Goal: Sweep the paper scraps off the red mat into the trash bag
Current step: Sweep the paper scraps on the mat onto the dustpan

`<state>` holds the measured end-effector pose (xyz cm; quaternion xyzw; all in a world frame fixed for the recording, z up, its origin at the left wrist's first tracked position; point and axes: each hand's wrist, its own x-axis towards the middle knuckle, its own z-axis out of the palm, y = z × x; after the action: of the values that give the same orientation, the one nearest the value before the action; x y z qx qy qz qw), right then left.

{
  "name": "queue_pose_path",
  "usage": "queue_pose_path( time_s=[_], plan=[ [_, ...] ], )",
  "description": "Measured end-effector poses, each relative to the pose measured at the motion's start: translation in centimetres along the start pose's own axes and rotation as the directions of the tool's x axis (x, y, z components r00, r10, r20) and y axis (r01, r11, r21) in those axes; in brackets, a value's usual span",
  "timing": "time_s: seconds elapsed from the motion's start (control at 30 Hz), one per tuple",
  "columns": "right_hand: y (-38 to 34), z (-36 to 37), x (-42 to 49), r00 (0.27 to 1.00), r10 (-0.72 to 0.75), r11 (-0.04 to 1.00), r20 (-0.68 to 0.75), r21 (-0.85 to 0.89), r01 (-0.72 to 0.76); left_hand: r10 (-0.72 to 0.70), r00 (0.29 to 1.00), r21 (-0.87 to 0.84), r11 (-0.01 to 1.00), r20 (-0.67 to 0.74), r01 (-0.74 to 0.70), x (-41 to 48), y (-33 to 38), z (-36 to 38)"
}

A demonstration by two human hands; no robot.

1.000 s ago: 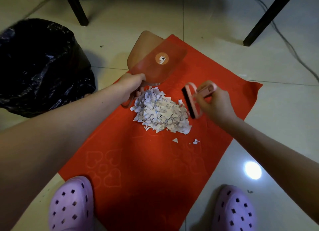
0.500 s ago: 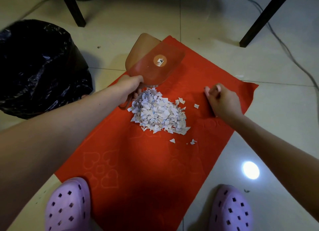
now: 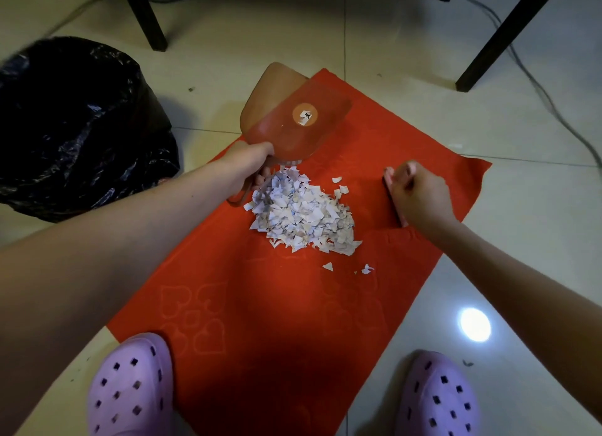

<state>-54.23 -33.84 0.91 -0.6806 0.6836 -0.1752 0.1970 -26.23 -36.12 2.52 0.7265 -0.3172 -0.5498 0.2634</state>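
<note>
A heap of white paper scraps (image 3: 304, 212) lies in the middle of the red mat (image 3: 260, 305) on the tiled floor. My left hand (image 3: 249, 162) grips the handle of a translucent orange dustpan (image 3: 294, 122), which is tilted up at the heap's far left edge. To the right of the heap, my right hand (image 3: 418, 194) grips a small pink brush (image 3: 392, 191), mostly hidden under the hand. Two stray scraps (image 3: 347, 267) lie just in front of the heap. The black trash bag (image 3: 75, 126) stands open at the left, off the mat.
Dark table or chair legs (image 3: 145, 15) stand at the back left and back right (image 3: 498, 41). A grey cable (image 3: 553, 103) runs across the floor at the right. My feet in purple clogs (image 3: 130, 390) stand at the mat's near edge.
My right hand has drawn the brush away from the heap to the right and turned it down against the mat. A few scraps now lie loose at the heap's upper right. The dustpan stayed put.
</note>
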Motion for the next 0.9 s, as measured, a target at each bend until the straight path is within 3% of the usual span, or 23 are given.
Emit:
queue_pose_path(
  time_s=[0.13, 0.23, 0.37, 0.5, 0.63, 0.8, 0.9],
  plan=[
    [-2.2, 0.9, -0.4, 0.989, -0.045, 0.984, 0.139, 0.176, 0.020, -0.003, 1.000, -0.008, 1.000, 0.014, 0.004, -0.1, 0.0, 0.4],
    [-2.8, 0.1, -0.3, 0.997, -0.069, 0.948, 0.023, 0.312, 0.059, -0.005, 1.000, -0.025, 1.000, 0.025, 0.006, -0.3, 0.1, 0.5],
    [-1.7, -1.0, -0.2, 0.995, -0.066, 0.995, -0.079, 0.074, 0.071, -0.009, 0.999, -0.036, 0.999, 0.038, 0.010, -0.5, 0.4, 0.4],
    [-0.8, -1.0, -1.9, 0.990, 0.057, 0.989, 0.126, -0.140, -0.039, -0.008, 0.999, -0.023, 1.000, 0.035, 0.009, -0.5, 0.4, 0.2],
    [-2.6, 1.1, -4.3, 0.948, -0.056, 0.984, 0.314, -0.145, 0.106, -0.013, 1.000, -0.009, 1.000, 0.028, 0.013, -0.3, 0.2, 0.4],
    [-3.9, 1.3, -4.1, 0.992, -0.086, 0.969, 0.095, 0.240, 0.061, -0.015, 0.999, 0.002, 1.000, 0.033, 0.014, -0.3, 0.3, 0.5],
    [-4.0, -0.4, -3.2, 0.991, -0.136, 0.970, -0.006, 0.203, 0.134, -0.005, 0.999, -0.014, 1.000, 0.032, 0.005, -0.5, 0.4, 0.5]
  ],
)
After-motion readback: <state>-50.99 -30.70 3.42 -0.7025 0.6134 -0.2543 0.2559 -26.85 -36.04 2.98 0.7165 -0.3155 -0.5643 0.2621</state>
